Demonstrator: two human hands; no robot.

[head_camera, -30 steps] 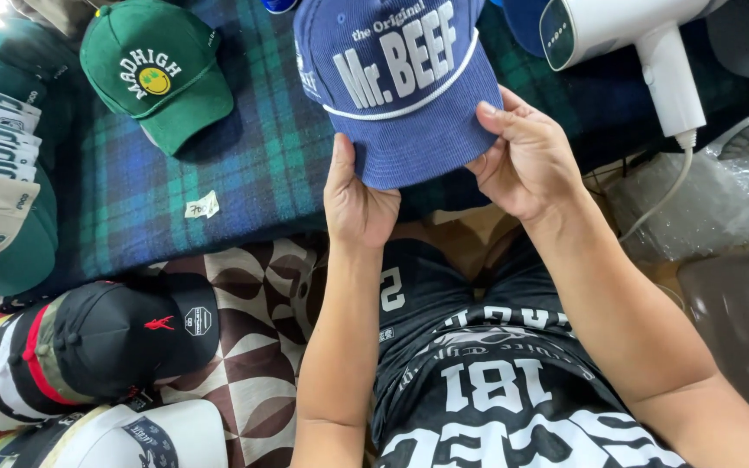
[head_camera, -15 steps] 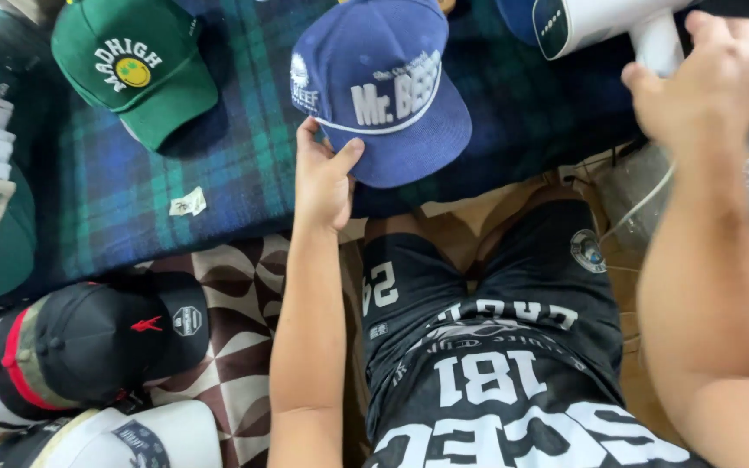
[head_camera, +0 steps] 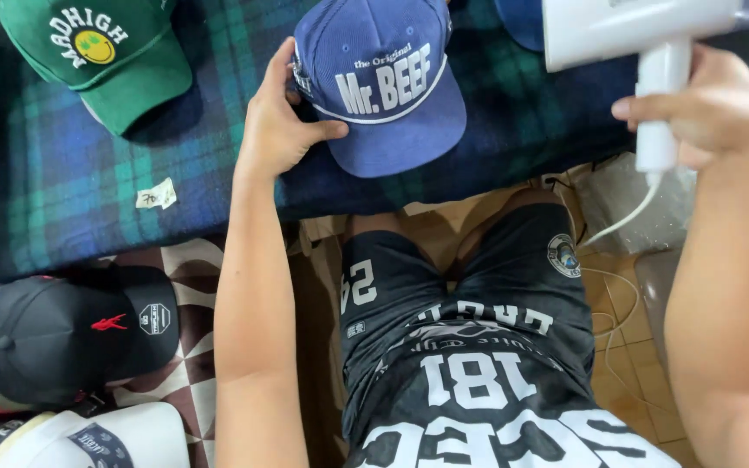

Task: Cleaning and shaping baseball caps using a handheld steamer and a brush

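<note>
The left hand (head_camera: pixel 279 121) rests on the plaid-covered table (head_camera: pixel 62 199), fingers and thumb grasping the side of a blue corduroy cap (head_camera: pixel 383 87) that lies flat, brim pointing toward six o'clock. The right hand (head_camera: pixel 708 113) at three o'clock is clenched around the handle of a white handheld steamer (head_camera: pixel 652 43), its body crossing the top edge of view and its cord hanging down toward five o'clock. At ten o'clock of the blue cap sits a green cap (head_camera: pixel 97 56). A small paper tag (head_camera: pixel 156 194) lies on the plaid at eight o'clock of it. Lower left, a black cap (head_camera: pixel 71 334) rests on a patterned cloth.
</note>
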